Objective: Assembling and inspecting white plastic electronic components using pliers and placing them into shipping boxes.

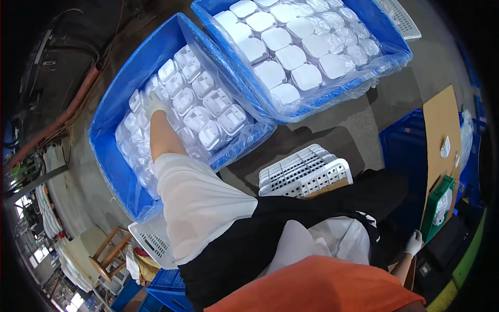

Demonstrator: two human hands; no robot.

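Observation:
My left hand [154,105], in a pale glove, reaches down into the left blue bin [112,99]. It touches the white plastic parts [183,101] lying in rows there, wrapped in clear film. Its fingers blend into the parts and film, so their grip is unclear. Far to the right, my right hand [415,243], also gloved, grips the lower corner of a green tray [430,218]. White pieces [442,207] lie inside that tray.
A second blue bin [400,58] holds white rounded parts in clear film. Between the bins and my legs stands a white perforated crate [291,166]. A cardboard sheet [441,135] rises beside the green tray. A wooden stool [110,255] is at lower left.

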